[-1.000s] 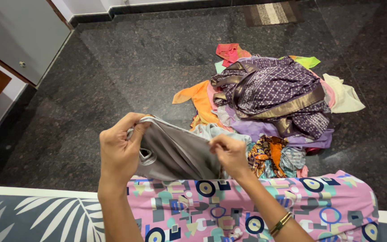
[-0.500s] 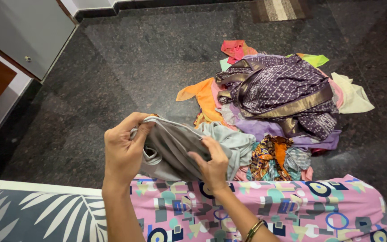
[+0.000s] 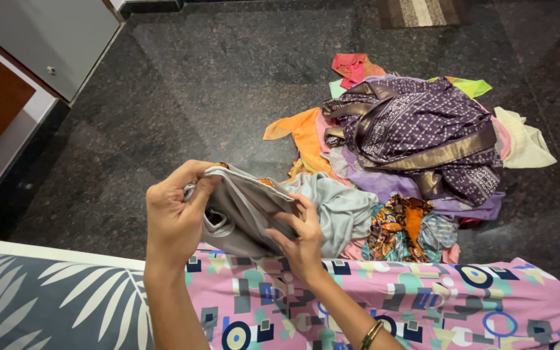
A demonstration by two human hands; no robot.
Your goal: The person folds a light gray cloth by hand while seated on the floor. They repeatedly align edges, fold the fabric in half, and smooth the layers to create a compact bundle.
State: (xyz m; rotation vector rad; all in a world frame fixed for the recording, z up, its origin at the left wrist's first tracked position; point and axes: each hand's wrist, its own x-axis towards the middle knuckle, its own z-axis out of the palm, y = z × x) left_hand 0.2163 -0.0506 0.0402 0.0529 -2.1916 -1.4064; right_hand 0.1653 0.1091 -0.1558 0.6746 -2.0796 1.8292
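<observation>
Left hand [image 3: 175, 217] pinches a grey garment [image 3: 244, 210] at its edge, right hand [image 3: 301, 236] fingers curled around its fold, above the patterned pink lap cloth [image 3: 422, 301]; a loose pinch could drop it onto the clothes pile [image 3: 409, 149].

Two bare forearms reach up from the lower edge. The left hand [image 3: 175, 217] is raised, fingers pinched shut; the right hand [image 3: 303, 236] sits lower, fingers curled closed.

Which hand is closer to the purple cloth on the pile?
The right hand. It grips the grey garment on the side toward the purple cloth; the left hand holds the garment's far side, further from it.
</observation>
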